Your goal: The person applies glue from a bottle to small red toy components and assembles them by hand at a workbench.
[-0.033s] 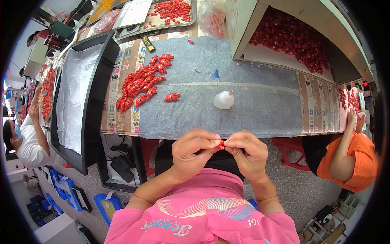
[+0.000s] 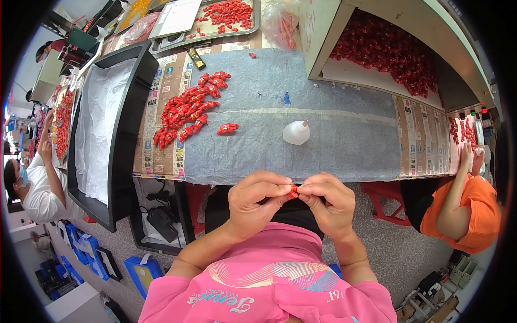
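Observation:
Between my two hands, just past the table's near edge, is a small red figurine part. The fingertips of my left hand pinch it from one side, and my right hand pinches it from the other. Both hands hide most of it. On the grey-blue work mat beyond them stands a white squeeze bottle with a thin tip. A single red figurine lies left of the bottle, near a pile of similar red figurines.
A black bin lined with white sheeting stands at the left. Trays of red parts lie at the back, and a box of red pieces is at the back right. Co-workers in white and orange sit on either side.

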`<state>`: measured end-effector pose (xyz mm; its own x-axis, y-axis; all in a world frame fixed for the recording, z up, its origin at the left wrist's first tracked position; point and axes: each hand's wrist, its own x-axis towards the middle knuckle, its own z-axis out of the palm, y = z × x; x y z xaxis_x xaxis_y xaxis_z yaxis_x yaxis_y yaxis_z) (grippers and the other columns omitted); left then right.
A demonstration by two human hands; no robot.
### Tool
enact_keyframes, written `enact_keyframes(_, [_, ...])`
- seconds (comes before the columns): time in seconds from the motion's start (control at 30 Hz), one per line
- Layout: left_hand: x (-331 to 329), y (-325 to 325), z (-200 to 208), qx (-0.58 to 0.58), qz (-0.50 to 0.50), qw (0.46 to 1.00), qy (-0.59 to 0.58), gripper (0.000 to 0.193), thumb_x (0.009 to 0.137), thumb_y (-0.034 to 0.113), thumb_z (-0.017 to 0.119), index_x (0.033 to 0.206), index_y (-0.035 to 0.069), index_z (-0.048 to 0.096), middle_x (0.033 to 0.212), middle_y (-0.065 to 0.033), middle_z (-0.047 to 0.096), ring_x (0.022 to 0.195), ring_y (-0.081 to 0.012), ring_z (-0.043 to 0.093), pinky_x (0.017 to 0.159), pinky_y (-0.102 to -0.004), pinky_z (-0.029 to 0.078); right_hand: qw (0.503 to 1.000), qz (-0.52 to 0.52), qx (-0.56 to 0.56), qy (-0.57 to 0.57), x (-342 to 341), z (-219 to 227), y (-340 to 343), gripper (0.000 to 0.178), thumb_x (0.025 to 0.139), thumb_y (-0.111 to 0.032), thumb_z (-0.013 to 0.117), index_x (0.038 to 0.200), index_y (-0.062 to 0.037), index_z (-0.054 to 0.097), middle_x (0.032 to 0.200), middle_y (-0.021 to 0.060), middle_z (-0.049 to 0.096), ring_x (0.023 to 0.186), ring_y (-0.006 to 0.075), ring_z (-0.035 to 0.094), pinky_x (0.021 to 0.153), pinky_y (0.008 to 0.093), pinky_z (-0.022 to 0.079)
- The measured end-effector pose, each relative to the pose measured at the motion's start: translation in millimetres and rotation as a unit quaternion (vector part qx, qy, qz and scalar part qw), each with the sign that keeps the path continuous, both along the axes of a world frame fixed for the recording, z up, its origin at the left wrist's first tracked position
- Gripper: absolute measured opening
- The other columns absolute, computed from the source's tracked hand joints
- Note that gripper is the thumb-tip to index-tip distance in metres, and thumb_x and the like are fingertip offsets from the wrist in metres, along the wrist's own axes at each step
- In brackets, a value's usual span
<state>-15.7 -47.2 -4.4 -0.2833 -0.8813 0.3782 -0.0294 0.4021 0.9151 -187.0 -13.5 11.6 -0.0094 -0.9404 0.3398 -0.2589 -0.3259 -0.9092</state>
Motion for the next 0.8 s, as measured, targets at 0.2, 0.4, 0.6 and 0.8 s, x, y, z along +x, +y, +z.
enact_keyframes(0.2, [2, 1, -1, 0.078, -0.045, 0.996, 0.010, 0.023, 0.071, -0.007, 0.073, 0.091, 0.001, 0.067, 0.099, -0.0121, 0.062, 0.087, -0.0173, 0.062, 0.075, -0.0256, 0.051, 1.000, -0.013, 0.027, 0.000, -4, -2, 1, 0.015, 0.076, 0.000, 0.071, 0.090, -0.0021, 0.067, 0.083, 0.0089, 0.065, 0.075, 0.0179, 0.063, 0.063, 0.0269, 0.050])
enact_keyframes(0.4, [7, -2, -4, 0.246, -0.116, 0.948, 0.164, 0.019, 0.080, -0.007, 0.066, 0.097, 0.001, 0.067, 0.105, -0.0110, 0.059, 0.095, -0.0156, 0.060, 0.083, -0.0278, 0.050, 0.997, -0.004, 0.070, -0.037, -7, -2, 2, 0.014, 0.076, -0.001, 0.072, 0.089, -0.0024, 0.068, 0.086, 0.0086, 0.065, 0.078, 0.0174, 0.064, 0.067, 0.0270, 0.051])
enact_keyframes(0.6, [5, -2, -3, 0.327, -0.113, 0.911, 0.226, 0.019, 0.074, -0.009, 0.069, 0.090, 0.002, 0.066, 0.099, -0.0131, 0.061, 0.089, -0.0170, 0.061, 0.080, -0.0277, 0.052, 0.991, 0.002, 0.104, -0.080, -6, -3, 4, 0.014, 0.075, -0.001, 0.072, 0.089, -0.0020, 0.069, 0.085, 0.0093, 0.066, 0.079, 0.0171, 0.064, 0.067, 0.0260, 0.051])
enact_keyframes(0.8, [5, 1, -7, 0.307, -0.095, 0.925, 0.204, 0.020, 0.072, -0.010, 0.071, 0.086, 0.002, 0.066, 0.094, -0.0127, 0.063, 0.086, -0.0190, 0.063, 0.079, -0.0294, 0.054, 0.995, 0.012, 0.070, -0.076, -6, -4, 5, 0.013, 0.074, 0.000, 0.072, 0.087, -0.0020, 0.069, 0.083, 0.0092, 0.067, 0.075, 0.0167, 0.064, 0.064, 0.0255, 0.051])
